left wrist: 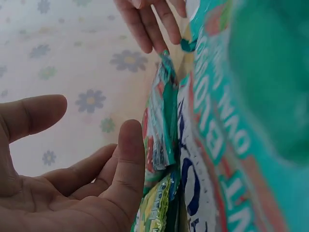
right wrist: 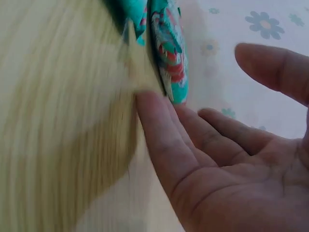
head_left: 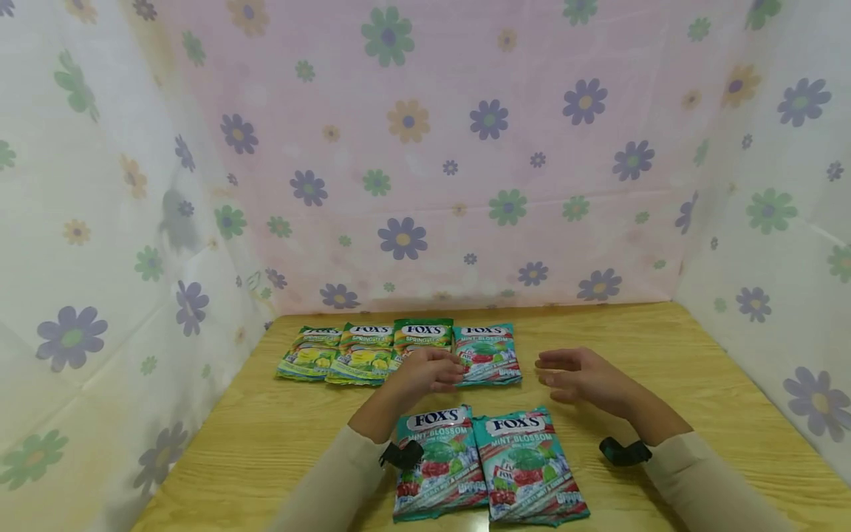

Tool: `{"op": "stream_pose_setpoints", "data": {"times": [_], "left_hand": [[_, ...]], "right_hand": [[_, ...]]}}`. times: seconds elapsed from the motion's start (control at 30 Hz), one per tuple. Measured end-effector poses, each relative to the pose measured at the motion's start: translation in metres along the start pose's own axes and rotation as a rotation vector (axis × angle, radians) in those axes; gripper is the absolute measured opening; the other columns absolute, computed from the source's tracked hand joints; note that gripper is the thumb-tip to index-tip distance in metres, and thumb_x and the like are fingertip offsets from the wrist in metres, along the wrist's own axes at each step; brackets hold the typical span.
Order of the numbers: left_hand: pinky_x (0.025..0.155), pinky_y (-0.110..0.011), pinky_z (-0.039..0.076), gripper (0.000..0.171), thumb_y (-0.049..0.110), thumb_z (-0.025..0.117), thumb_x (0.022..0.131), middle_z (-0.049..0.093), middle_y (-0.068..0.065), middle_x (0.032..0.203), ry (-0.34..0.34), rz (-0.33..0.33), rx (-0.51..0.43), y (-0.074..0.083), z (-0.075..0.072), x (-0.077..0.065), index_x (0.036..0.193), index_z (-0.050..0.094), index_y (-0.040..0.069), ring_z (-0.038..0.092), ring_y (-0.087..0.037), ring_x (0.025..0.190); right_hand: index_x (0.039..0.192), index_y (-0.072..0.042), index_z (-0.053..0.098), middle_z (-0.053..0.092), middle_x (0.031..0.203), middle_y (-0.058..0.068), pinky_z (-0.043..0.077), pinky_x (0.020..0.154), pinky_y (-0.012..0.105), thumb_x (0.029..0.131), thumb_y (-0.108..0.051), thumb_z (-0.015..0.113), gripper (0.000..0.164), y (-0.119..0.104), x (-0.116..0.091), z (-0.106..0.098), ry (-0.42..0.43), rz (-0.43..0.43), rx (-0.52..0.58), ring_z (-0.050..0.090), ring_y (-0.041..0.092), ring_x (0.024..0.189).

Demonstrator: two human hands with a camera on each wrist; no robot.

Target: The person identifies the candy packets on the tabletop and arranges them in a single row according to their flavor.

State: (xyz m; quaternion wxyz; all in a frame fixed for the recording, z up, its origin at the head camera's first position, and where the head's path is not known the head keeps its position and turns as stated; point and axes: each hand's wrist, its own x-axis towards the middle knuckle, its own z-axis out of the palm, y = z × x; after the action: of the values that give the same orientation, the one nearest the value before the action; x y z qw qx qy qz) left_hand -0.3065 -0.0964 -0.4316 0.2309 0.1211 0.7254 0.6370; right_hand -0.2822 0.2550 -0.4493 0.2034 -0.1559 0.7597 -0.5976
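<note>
A teal FOX'S mint blossom candy bag [head_left: 488, 356] lies flat at the right end of the back row. My left hand [head_left: 423, 375] is at its left edge, fingers extended and thumb apart, overlapping the green spring tea candy bag [head_left: 422, 331] beside it. To the right of the teal bag, my right hand [head_left: 585, 378] faces it with relaxed fingers and an empty palm. Nearer to me, between the forearms, lie two more mint blossom bags, a left one [head_left: 440, 469] and a right one [head_left: 530, 469]. In the left wrist view, the left palm [left wrist: 72, 203] holds nothing.
Two more yellow-green candy bags, one at the far left [head_left: 307, 356] and one beside it [head_left: 359, 356], continue the back row. The wooden table [head_left: 266, 458] ends at flower-patterned cloth [head_left: 452, 192] at the back and sides. Dark bands circle both wrists.
</note>
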Motion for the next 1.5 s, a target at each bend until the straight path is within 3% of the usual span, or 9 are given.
{"op": "stream_pose_setpoints", "data": {"times": [0.27, 0.5, 0.7, 0.87, 1.07, 1.27, 1.5], "left_hand": [[0.090, -0.039, 0.063, 0.047, 0.023, 0.061, 0.105, 0.069, -0.026, 0.125, -0.060, -0.095, 0.008, 0.002, 0.007, -0.025, 0.138, 0.057, -0.009, 0.073, -0.032, 0.108], [0.087, -0.038, 0.064, 0.046, 0.021, 0.059, 0.106, 0.074, -0.022, 0.117, -0.140, -0.146, 0.014, 0.001, 0.014, -0.044, 0.139, 0.055, -0.011, 0.077, -0.028, 0.102], [0.087, -0.036, 0.064, 0.040, 0.020, 0.057, 0.106, 0.073, -0.024, 0.115, -0.192, -0.167, -0.019, 0.000, 0.019, -0.059, 0.130, 0.062, -0.011, 0.076, -0.028, 0.101], [0.087, -0.035, 0.064, 0.039, 0.019, 0.058, 0.105, 0.075, -0.022, 0.112, -0.236, -0.199, -0.034, -0.001, 0.027, -0.070, 0.127, 0.065, -0.012, 0.077, -0.027, 0.101], [0.081, -0.031, 0.065, 0.037, 0.018, 0.060, 0.104, 0.074, -0.026, 0.114, -0.271, -0.248, -0.073, 0.000, 0.036, -0.075, 0.124, 0.067, -0.011, 0.078, -0.025, 0.099], [0.077, -0.029, 0.065, 0.036, 0.019, 0.058, 0.105, 0.075, -0.024, 0.114, -0.295, -0.312, -0.094, -0.003, 0.040, -0.074, 0.126, 0.068, -0.009, 0.078, -0.023, 0.097], [0.077, -0.030, 0.065, 0.038, 0.021, 0.060, 0.103, 0.074, -0.024, 0.117, -0.316, -0.337, -0.079, 0.000, 0.042, -0.075, 0.126, 0.067, -0.009, 0.077, -0.024, 0.100]], "right_hand": [[0.152, 0.015, 0.036, 0.051, 0.149, 0.031, 0.060, 0.096, 0.048, 0.109, -0.025, 0.056, 0.063, -0.004, -0.029, -0.010, -0.068, 0.127, 0.007, 0.065, 0.036, 0.126], [0.149, 0.016, 0.039, 0.066, 0.133, 0.021, 0.063, 0.087, 0.048, 0.105, -0.027, 0.063, 0.066, -0.007, -0.055, -0.015, -0.114, 0.218, -0.029, 0.071, 0.031, 0.109], [0.148, 0.017, 0.041, 0.069, 0.121, 0.019, 0.064, 0.081, 0.048, 0.106, -0.026, 0.061, 0.063, -0.008, -0.070, -0.014, -0.131, 0.240, -0.030, 0.070, 0.025, 0.093], [0.146, 0.017, 0.042, 0.069, 0.119, 0.020, 0.064, 0.080, 0.049, 0.107, -0.024, 0.058, 0.059, -0.005, -0.077, -0.008, -0.147, 0.239, 0.015, 0.073, 0.031, 0.095], [0.143, 0.013, 0.049, 0.073, 0.119, 0.018, 0.065, 0.080, 0.049, 0.105, -0.024, 0.061, 0.055, -0.002, -0.077, 0.003, -0.143, 0.245, 0.011, 0.074, 0.036, 0.099], [0.142, 0.014, 0.050, 0.075, 0.115, 0.018, 0.065, 0.077, 0.048, 0.102, -0.022, 0.062, 0.056, -0.005, -0.073, 0.017, -0.140, 0.245, 0.004, 0.076, 0.036, 0.093], [0.138, 0.009, 0.057, 0.077, 0.109, 0.016, 0.066, 0.071, 0.046, 0.101, -0.023, 0.064, 0.050, -0.008, -0.068, 0.029, -0.129, 0.256, -0.022, 0.077, 0.033, 0.084]]}}
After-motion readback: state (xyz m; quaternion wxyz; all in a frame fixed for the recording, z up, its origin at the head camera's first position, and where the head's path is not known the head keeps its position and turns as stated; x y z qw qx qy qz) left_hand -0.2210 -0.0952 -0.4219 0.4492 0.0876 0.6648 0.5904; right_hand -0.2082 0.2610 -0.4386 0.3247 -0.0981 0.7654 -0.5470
